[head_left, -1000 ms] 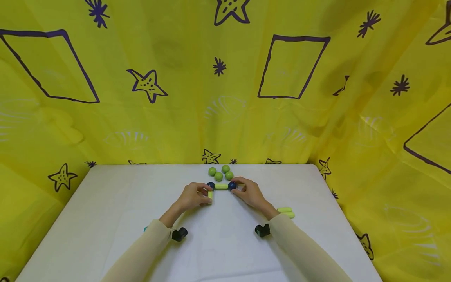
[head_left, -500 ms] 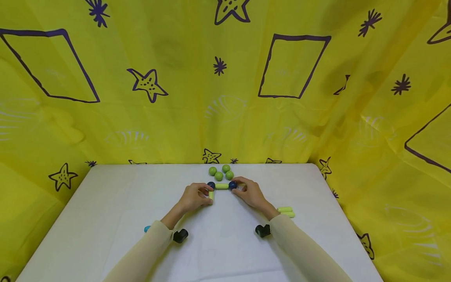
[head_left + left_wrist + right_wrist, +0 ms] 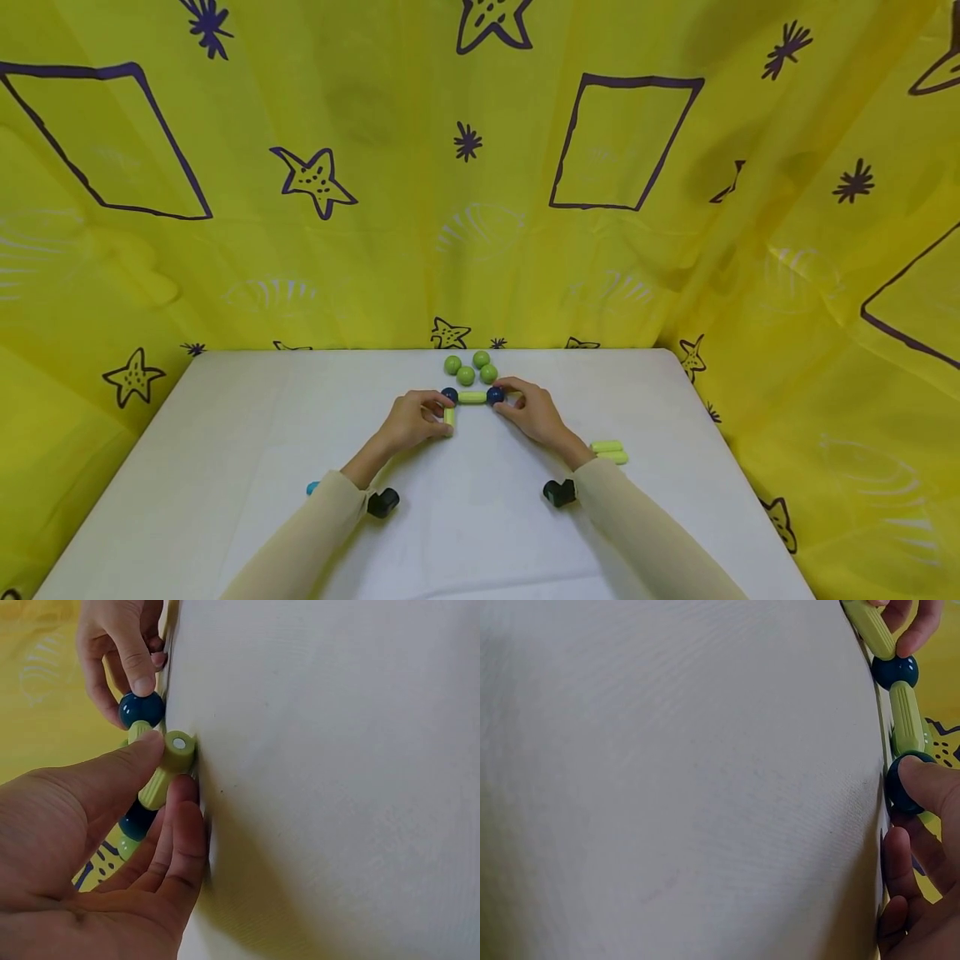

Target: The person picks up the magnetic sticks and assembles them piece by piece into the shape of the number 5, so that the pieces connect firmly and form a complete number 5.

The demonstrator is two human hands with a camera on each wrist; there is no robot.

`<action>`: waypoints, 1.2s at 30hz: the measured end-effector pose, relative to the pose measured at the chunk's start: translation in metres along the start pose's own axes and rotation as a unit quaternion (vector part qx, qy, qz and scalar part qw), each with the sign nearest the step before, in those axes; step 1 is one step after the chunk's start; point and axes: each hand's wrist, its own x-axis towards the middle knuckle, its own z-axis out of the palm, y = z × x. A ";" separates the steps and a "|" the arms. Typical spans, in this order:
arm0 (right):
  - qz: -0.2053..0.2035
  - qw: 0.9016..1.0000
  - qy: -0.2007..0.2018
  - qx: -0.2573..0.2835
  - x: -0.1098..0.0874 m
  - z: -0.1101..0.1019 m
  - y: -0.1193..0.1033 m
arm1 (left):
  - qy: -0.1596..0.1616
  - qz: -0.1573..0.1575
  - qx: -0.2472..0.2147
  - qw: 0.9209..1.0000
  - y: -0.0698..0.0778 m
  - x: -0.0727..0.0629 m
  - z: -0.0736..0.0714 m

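A ribbed yellow-green magnetic rod (image 3: 472, 397) joins two dark blue balls, the left ball (image 3: 449, 395) and the right ball (image 3: 495, 395). From the left ball a second magnetic rod (image 3: 156, 789) points back toward the person, its end showing a round silvery magnet. My left hand (image 3: 411, 418) pinches this second rod between thumb and fingers, fingertips right at the left ball. The right ball is gripped between the thumb and fingers of my right hand (image 3: 531, 410). Together the pieces form an L shape on the white table.
Several green balls (image 3: 466, 376) sit just beyond the joined pieces, near the table's far edge. Two loose yellow-green rods (image 3: 609, 452) lie beside the right wrist. A blue object (image 3: 312, 487) is partly hidden by the left sleeve. A yellow patterned curtain (image 3: 390, 250) hangs around the white table (image 3: 247, 417).
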 end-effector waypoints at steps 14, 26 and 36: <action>-0.004 1.000 -0.004 0.006 -0.002 0.002 0.001 | 0.015 0.044 0.042 0.998 0.010 0.007 -0.027; -0.011 1.000 -0.004 0.007 0.000 0.004 0.001 | 0.052 0.051 0.099 0.992 0.002 0.042 -0.038; -0.002 1.000 0.005 0.005 0.000 0.001 0.003 | 0.030 0.054 0.111 0.992 -0.002 0.066 -0.033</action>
